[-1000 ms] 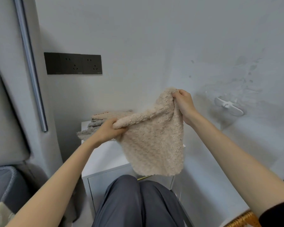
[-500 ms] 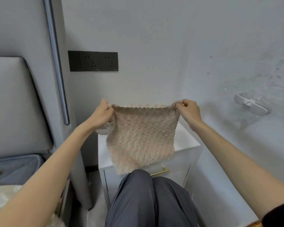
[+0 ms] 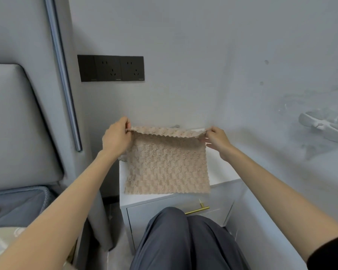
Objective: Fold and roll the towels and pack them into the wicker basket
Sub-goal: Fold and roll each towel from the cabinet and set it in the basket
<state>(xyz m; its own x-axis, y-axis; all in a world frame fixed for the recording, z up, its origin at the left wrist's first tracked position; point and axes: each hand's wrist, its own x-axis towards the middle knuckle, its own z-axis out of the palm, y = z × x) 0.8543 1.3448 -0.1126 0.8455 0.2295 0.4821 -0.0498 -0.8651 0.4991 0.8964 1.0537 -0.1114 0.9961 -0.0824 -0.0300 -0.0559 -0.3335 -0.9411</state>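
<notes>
No legible text or labels

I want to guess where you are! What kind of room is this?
Most likely a bedroom: a padded grey headboard stands at the left with a mattress below it, and a white bedside cabinet sits against the wall under black sockets.

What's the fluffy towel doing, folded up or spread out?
Spread out. The towel hangs flat and wide, its top corners pinched by the left hand and right hand.
</notes>
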